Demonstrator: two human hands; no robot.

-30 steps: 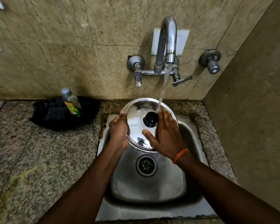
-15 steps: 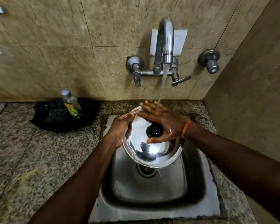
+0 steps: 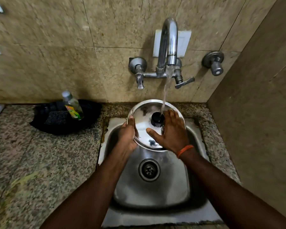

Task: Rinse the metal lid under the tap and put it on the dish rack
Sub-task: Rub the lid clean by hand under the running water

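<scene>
Nearest, sink: square steel basin (image 3: 155,192), round drain in the middle.
Left hand (image 3: 128,138): clamped on the left rim of the round shiny metal lid (image 3: 144,126).
Right hand (image 3: 172,133): spread flat on the lid, beside its black knob (image 3: 157,119).
Lid: tilted above the basin's back edge.
Tap: curved chrome wall tap (image 3: 169,42), water stream (image 3: 166,90) landing by the knob.

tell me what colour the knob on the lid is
Black, on the knob of the shiny metal lid, seen in the head view.
</scene>
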